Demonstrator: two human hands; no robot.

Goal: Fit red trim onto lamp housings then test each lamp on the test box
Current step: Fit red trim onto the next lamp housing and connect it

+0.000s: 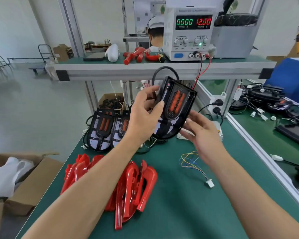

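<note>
While left hand (143, 116) grips lamp housing (175, 107), right hand (200, 133) hovers nr its edge.

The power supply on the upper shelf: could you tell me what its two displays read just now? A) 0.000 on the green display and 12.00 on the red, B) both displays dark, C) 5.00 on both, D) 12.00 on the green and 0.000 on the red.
A: the power supply shows green digits 0.000 on the left and red digits 12.00 on the right.

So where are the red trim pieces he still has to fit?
The red trim pieces lie heaped on the green table, near its front left edge, under the left forearm and in front of the black lamp housings.
</note>
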